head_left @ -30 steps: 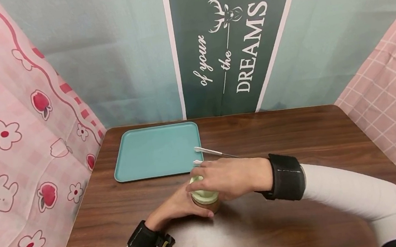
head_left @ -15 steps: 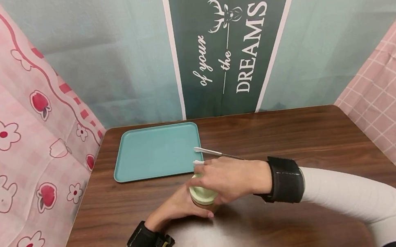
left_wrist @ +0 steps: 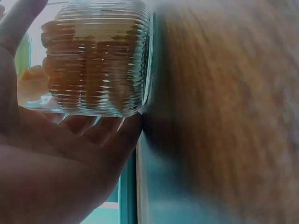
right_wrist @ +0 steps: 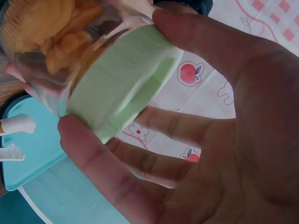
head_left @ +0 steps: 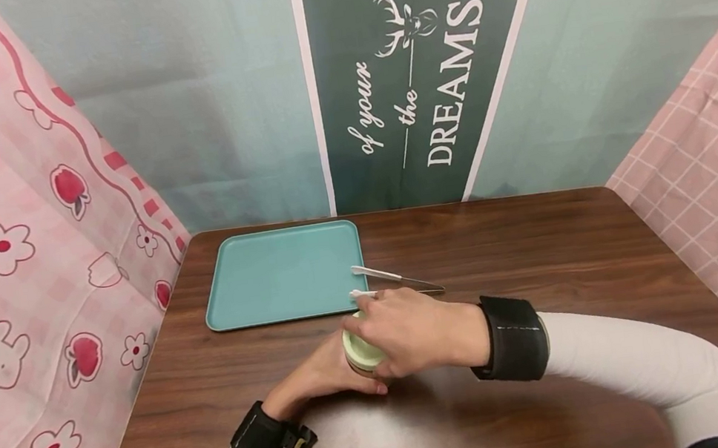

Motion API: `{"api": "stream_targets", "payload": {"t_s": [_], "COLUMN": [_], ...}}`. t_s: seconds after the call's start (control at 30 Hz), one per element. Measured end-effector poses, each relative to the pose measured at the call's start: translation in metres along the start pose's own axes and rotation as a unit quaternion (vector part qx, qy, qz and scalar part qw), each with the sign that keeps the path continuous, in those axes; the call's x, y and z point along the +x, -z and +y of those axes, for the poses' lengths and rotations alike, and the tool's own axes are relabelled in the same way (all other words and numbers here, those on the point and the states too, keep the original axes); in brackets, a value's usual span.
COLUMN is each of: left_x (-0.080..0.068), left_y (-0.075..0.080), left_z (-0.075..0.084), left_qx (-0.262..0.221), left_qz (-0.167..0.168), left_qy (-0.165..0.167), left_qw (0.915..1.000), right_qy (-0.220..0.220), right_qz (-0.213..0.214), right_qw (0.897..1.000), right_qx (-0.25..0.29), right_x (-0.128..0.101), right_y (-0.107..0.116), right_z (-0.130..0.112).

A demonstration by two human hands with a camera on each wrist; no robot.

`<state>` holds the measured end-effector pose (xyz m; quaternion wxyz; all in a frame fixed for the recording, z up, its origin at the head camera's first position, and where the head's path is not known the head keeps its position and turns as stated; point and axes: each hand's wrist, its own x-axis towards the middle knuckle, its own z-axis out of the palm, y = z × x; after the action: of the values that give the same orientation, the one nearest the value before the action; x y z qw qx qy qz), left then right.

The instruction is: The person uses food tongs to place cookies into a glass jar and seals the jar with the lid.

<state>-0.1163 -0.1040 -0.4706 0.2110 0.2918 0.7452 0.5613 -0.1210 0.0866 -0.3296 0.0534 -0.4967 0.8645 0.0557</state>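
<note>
Ribbed glass jar [left_wrist: 98, 56] stands on the counter [head_left: 537, 247], just before the teal tray [head_left: 281, 275]. Left hand [head_left: 324, 374] grips its body; right hand [head_left: 405, 327] clamps the green lid [right_wrist: 121, 84]. Risk: smooth glass may slip, tipping contents; tweezers [head_left: 395, 276] lie near.

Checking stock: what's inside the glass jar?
Orange-brown pieces show through the ribbed glass jar; what they are isn't clear. The green lid covers the top.
</note>
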Motion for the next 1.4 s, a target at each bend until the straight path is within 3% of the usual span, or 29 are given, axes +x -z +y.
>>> {"api": "stream_targets", "payload": {"t_s": [0.33,0.7,1.03,1.23,1.4], "left_x": [-0.003,-0.001,-0.002,0.0,0.0], "left_y": [0.001,0.0,-0.001,-0.002,0.0], "left_z": [0.002,-0.001,0.001,0.0,-0.002], "left_qx": [0.006,-0.022,-0.009,-0.017,0.007], "left_qz": [0.014,0.003,0.01,0.003,0.014], "left_qy": [0.028,0.016,0.022,0.006,0.007], "left_qw": [0.9995,0.9996,0.9997,0.9998,0.9999], "right_qy": [-0.032,-0.044,-0.063,-0.053,-0.042], "right_qz": [0.022,0.025,0.036,0.056,0.061], "right_qw": [0.999,0.999,0.997,0.997,0.997], "right_qx": [0.0,0.01,0.011,0.004,-0.001], "right_x": [0.001,0.001,-0.006,-0.012,-0.013], "right_y": [-0.006,-0.007,-0.013,-0.018,-0.02], "right_z": [-0.006,-0.008,-0.009,-0.007,-0.006]}}
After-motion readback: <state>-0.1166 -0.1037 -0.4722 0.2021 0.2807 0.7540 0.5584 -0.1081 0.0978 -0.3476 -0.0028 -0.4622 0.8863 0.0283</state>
